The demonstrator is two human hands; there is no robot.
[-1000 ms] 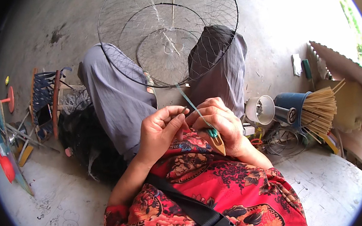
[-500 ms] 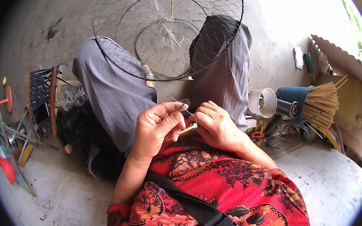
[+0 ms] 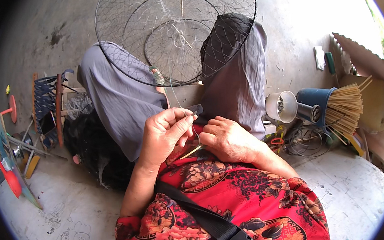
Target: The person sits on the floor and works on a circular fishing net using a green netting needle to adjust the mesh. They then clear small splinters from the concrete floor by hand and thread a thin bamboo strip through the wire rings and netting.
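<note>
Nearest, over the red shirt (image 3: 224, 176), the shuttle (image 3: 191, 151) is grasped under the curled fingers of the right hand (image 3: 228, 139); only its pale, narrow end is exposed. Its long axis is slanted, with the bare end pointed down and leftward, toward the left wrist. Whether any cord is wound on the hidden part cannot be told. By the left hand (image 3: 168, 133), set just beside, the cord (image 3: 174, 94) is pinched between thumb and forefinger, together with a small dark piece (image 3: 195, 113). Between the hands a slack loop of cord is formed.

From the left fingertips the cord is led forward, between the knees, to the near rim of the net (image 3: 178, 39); how it is fastened there cannot be made out. The net is placed straight ahead of both hands, apart from them, and is approached slightly closer by the left.

To the right, beyond the right forearm, small greyish bits (image 3: 281, 104) are held in a white pot (image 3: 273, 108); their kind cannot be told. Beside it a metal tube (image 3: 308, 113) is seen, and farther right a blue bucket (image 3: 308, 96) is packed with pale sticks (image 3: 346, 108), their ends fanned out rightward.
</note>
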